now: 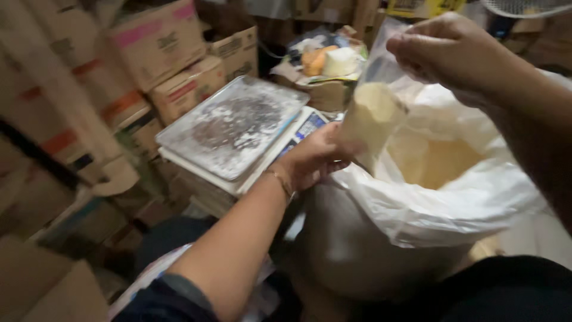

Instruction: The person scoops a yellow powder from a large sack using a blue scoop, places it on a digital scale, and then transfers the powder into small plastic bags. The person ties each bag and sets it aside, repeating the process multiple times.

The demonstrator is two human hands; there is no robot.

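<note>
A small clear plastic bag (372, 116), partly filled with pale yellow powder, hangs over a large white sack (453, 209). The sack is open and holds more of the same yellowish powder (441, 161). My right hand (450, 50) pinches the top of the small bag from above. My left hand (313, 156) cups its bottom from the left, at the sack's rim. A thin bracelet sits on my left wrist.
A weighing scale with a powder-dusted metal tray (232, 125) stands just left of the sack. Stacked cardboard boxes (161, 53) fill the left and back. An open box with packaged items (325, 59) lies behind the scale.
</note>
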